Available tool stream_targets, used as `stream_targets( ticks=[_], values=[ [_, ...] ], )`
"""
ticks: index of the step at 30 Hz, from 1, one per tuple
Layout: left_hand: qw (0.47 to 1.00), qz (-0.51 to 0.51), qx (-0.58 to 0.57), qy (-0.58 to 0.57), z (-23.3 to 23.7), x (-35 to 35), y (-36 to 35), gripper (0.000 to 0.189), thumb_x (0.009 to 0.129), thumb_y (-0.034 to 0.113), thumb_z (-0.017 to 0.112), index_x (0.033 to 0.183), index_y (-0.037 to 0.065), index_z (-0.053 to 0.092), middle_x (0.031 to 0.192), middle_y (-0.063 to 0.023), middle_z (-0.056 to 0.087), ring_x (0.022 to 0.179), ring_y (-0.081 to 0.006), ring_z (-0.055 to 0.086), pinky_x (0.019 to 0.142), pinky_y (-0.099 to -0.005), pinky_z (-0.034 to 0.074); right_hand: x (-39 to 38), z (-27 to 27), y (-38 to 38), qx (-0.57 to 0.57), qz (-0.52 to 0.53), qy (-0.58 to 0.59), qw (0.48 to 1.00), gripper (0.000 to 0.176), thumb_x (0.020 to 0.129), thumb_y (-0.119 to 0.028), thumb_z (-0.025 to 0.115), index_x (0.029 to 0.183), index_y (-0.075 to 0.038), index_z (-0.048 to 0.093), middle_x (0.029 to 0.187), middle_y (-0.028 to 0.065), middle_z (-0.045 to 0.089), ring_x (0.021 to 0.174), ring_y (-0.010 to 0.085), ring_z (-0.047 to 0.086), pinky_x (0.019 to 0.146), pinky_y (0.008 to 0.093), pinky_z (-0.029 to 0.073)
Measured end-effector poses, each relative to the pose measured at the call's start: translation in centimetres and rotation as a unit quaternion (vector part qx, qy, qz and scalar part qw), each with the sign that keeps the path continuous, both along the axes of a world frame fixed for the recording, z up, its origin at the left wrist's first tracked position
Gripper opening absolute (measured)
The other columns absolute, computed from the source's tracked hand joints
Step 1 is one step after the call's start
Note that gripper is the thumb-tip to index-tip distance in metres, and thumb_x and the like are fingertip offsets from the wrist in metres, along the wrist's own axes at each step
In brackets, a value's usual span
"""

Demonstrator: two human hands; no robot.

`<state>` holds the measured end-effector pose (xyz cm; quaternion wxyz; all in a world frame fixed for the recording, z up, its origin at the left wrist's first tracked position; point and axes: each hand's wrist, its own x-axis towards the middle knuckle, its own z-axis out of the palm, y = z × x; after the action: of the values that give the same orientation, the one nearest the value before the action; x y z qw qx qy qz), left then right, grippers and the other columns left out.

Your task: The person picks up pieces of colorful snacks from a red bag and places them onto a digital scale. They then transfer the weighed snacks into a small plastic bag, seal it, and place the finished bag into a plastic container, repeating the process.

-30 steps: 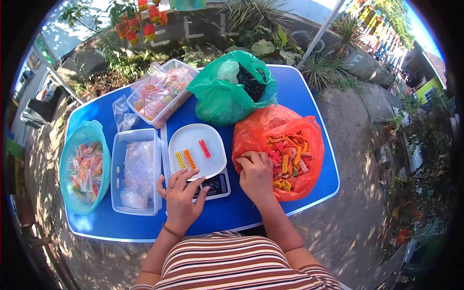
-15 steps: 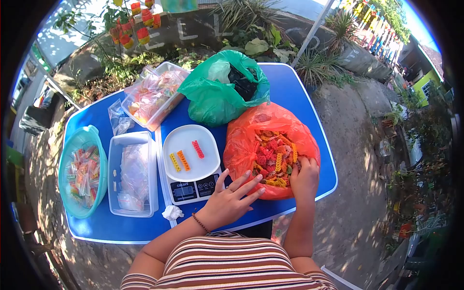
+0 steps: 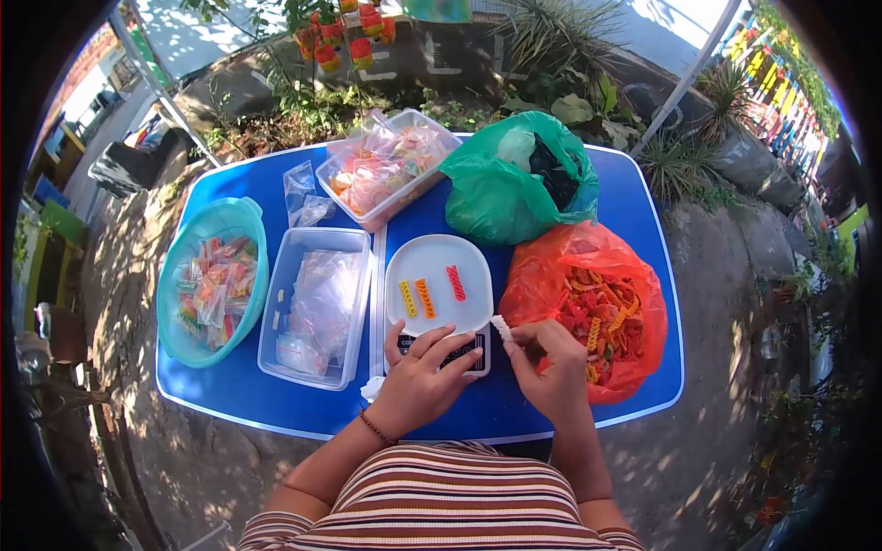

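Observation:
A white kitchen scale point(image 3: 485, 360) bears a pale square tray point(image 3: 439, 253). On that tray lie a yellow twisted piece point(image 3: 408, 298), an orange one point(image 3: 424, 298) and a red one point(image 3: 456, 283). My left hand point(image 3: 427, 376) is spread over the scale's front panel, holding nothing. Between the thumb and fingers of my right hand point(image 3: 549, 365) is a whitish ridged piece point(image 3: 502, 327), just right of the tray. Right of that hand, a red plastic bag point(image 3: 643, 285) stands open, full of red, orange and yellow pieces point(image 3: 602, 317).
A green bag point(image 3: 487, 184) stands behind the red one. To the left are a clear tub point(image 3: 354, 363) of plastic bags, a turquoise basket point(image 3: 168, 308) of filled packets and another packet tub point(image 3: 381, 216). A crumpled white tissue point(image 3: 371, 389) lies near the front edge.
My right hand has come out of the red bag and moved left, now holding the whitish piece. My left hand has moved onto the scale's front. The camera view has shifted.

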<state>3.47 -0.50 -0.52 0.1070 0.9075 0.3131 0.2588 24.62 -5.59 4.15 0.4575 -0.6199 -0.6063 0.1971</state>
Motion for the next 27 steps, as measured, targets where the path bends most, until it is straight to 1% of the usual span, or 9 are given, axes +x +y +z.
stream_targets(
  ticks=[3,7,9,12,15,18,19,22,27],
  values=[
    [0.999,0.049,-0.001,0.004,0.4,-2.1,0.0,0.030,0.085,0.028,0.081,0.114,0.025,0.076,0.130,0.0057,0.066,0.129,-0.0172,0.056,0.120,-0.0582,0.010,-3.1,-2.3,2.5,-0.039,0.075,-0.014,0.996,0.017,0.087,0.002,0.071,0.103,0.004,0.069,0.089,0.0156,0.065,0.072,0.0283,0.069,0.065,0.0361,0.057],
    [0.996,0.087,-0.006,-0.009,0.7,-4.2,-0.2,0.026,0.086,0.027,0.081,0.111,0.023,0.076,0.125,0.0057,0.069,0.128,-0.0166,0.057,0.120,-0.0578,0.009,-5.0,-3.7,5.7,0.012,0.019,-0.057,0.998,0.018,0.088,0.003,0.068,0.106,0.005,0.069,0.092,0.0173,0.065,0.072,0.0286,0.070,0.065,0.0357,0.058],
    [0.995,0.098,-0.012,-0.021,1.0,-5.1,-0.3,0.024,0.086,0.024,0.080,0.110,0.023,0.077,0.123,0.0056,0.070,0.126,-0.0166,0.059,0.120,-0.0576,0.009,-5.4,-3.4,6.0,0.011,0.034,-0.041,0.999,0.018,0.088,0.003,0.069,0.107,0.005,0.069,0.092,0.0166,0.065,0.072,0.0270,0.070,0.063,0.0346,0.058],
    [0.990,0.136,0.004,-0.047,1.4,-6.6,0.3,0.023,0.085,0.018,0.079,0.108,0.020,0.076,0.121,0.0029,0.070,0.119,-0.0192,0.063,0.119,-0.0515,0.019,-6.3,-2.8,5.7,0.029,0.055,-0.025,0.998,0.017,0.087,0.004,0.071,0.104,0.005,0.070,0.088,0.0141,0.066,0.070,0.0219,0.070,0.061,0.0309,0.056],
    [0.965,0.248,-0.040,-0.081,0.6,-8.6,2.3,0.027,0.082,0.013,0.079,0.109,0.013,0.076,0.121,-0.0032,0.071,0.115,-0.0245,0.065,0.112,-0.0447,0.034,-6.9,-2.3,5.3,0.045,0.068,-0.018,0.996,0.015,0.086,0.005,0.072,0.102,0.005,0.071,0.085,0.0127,0.068,0.069,0.0192,0.070,0.061,0.0284,0.055],
    [0.943,0.325,-0.067,-0.011,-0.6,-10.4,4.5,0.032,0.080,0.009,0.079,0.111,0.007,0.075,0.123,-0.0093,0.071,0.116,-0.0296,0.064,0.104,-0.0422,0.044,-7.1,-2.2,5.1,0.067,0.068,-0.023,0.995,0.012,0.087,0.004,0.072,0.099,0.003,0.071,0.083,0.0112,0.066,0.066,0.0191,0.068,0.060,0.0281,0.055],
    [0.940,0.323,-0.099,0.034,-0.5,-10.8,4.8,0.036,0.080,0.007,0.077,0.115,0.006,0.074,0.130,-0.0127,0.069,0.118,-0.0338,0.063,0.100,-0.0450,0.049,-7.2,-2.1,5.1,0.072,0.064,-0.023,0.995,0.012,0.087,0.004,0.072,0.099,0.003,0.071,0.083,0.0112,0.067,0.066,0.0188,0.069,0.060,0.0279,0.055],
    [0.937,0.313,-0.135,0.081,-0.6,-10.8,5.0,0.032,0.082,0.007,0.075,0.114,0.005,0.075,0.128,-0.0140,0.070,0.112,-0.0344,0.067,0.098,-0.0448,0.051,-6.9,-2.0,5.1,0.075,0.052,-0.019,0.996,0.010,0.087,0.003,0.073,0.098,0.003,0.072,0.084,0.0114,0.069,0.067,0.0184,0.069,0.062,0.0278,0.056],
    [0.935,0.329,-0.130,0.011,-1.9,-11.0,5.3,0.019,0.088,0.011,0.073,0.105,0.004,0.077,0.106,-0.0140,0.076,0.097,-0.0324,0.071,0.093,-0.0435,0.053,-6.6,-1.9,4.8,0.067,0.044,0.002,0.997,0.009,0.088,0.004,0.073,0.097,0.003,0.073,0.084,0.0108,0.070,0.069,0.0153,0.069,0.064,0.0262,0.053]
  ],
)
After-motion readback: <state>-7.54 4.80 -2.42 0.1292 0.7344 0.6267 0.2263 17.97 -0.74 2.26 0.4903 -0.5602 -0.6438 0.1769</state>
